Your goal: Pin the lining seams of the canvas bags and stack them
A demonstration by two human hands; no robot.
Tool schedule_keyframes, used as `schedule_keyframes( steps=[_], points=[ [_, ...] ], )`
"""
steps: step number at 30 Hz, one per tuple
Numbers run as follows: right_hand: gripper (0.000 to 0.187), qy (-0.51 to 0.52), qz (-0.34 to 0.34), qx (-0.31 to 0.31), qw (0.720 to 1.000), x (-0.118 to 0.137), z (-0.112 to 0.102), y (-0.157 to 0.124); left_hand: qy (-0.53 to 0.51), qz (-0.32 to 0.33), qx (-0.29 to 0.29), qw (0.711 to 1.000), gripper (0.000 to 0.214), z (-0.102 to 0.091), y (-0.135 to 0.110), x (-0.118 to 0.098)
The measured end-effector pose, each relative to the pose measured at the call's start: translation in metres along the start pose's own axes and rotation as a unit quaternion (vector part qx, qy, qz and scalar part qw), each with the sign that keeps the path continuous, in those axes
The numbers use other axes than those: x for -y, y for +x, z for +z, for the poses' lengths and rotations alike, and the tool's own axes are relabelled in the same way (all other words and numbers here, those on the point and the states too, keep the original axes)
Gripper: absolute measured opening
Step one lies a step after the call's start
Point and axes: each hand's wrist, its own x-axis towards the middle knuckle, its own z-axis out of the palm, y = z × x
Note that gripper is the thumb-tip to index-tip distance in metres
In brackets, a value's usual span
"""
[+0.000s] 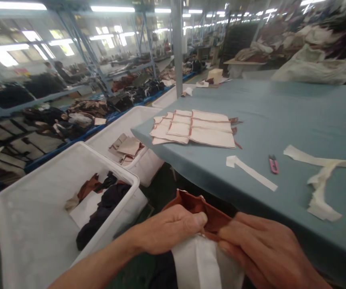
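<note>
Both hands grip the upper edge of a cream fabric bag (201,261) with a rust-brown lining (191,202), held in front of my body below the table edge. My left hand (173,226) is closed on the near rim, its thumb pressed down beside the lining. On the right side of the same rim, my right hand (258,245) is closed too, fingers bent around the fabric. The bag's mouth gapes between and behind the hands. Its lower part runs out of the picture.
A blue-green table (266,112) bears stacked cream fabric pieces (205,128), pink thread snips (273,164), a short white strip (253,174) and longer cream strips (323,188). White bins (34,224) with cloth scraps stand at left. A post (177,48) rises behind the table's far-left edge.
</note>
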Motion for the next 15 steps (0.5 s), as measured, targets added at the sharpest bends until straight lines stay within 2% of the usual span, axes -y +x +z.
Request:
schedule_keyframes(
  steps=[3, 5, 6, 8, 9, 10, 11, 12, 15],
  points=[
    [0.035, -0.003, 0.006, 0.017, 1.0, 0.0, 0.008, 0.006, 0.014, 0.006, 0.057, 0.998, 0.061, -0.005, -0.006, 0.0],
    [0.036, 0.03, 0.028, 0.036, 0.999, -0.001, 0.016, 0.005, 0.131, 0.055, 0.016, 0.99, 0.051, -0.005, -0.009, 0.003],
    [0.037, 0.048, 0.045, 0.044, 0.997, -0.002, 0.02, 0.004, 0.22, 0.089, -0.025, 0.971, 0.045, -0.004, -0.009, 0.004],
    [0.039, 0.085, 0.08, 0.055, 0.992, -0.006, 0.026, 0.002, 0.389, 0.14, -0.104, 0.905, 0.038, -0.003, -0.009, 0.008],
    [0.039, 0.104, 0.096, 0.057, 0.988, -0.008, 0.028, 0.001, 0.44, 0.15, -0.128, 0.876, 0.036, -0.002, -0.009, 0.009],
    [0.038, 0.123, 0.109, 0.058, 0.985, -0.011, 0.03, 0.0, 0.464, 0.149, -0.139, 0.862, 0.034, -0.003, -0.008, 0.011],
    [0.036, 0.141, 0.122, 0.064, 0.98, -0.014, 0.032, -0.001, 0.466, 0.141, -0.139, 0.862, 0.032, -0.004, -0.008, 0.012],
    [0.034, 0.158, 0.131, 0.071, 0.976, -0.017, 0.033, -0.003, 0.448, 0.13, -0.13, 0.875, 0.029, -0.005, -0.007, 0.013],
    [0.03, 0.203, 0.138, 0.08, 0.966, -0.025, 0.041, -0.009, 0.3, 0.126, -0.082, 0.942, 0.035, -0.007, -0.003, 0.02]
  ],
)
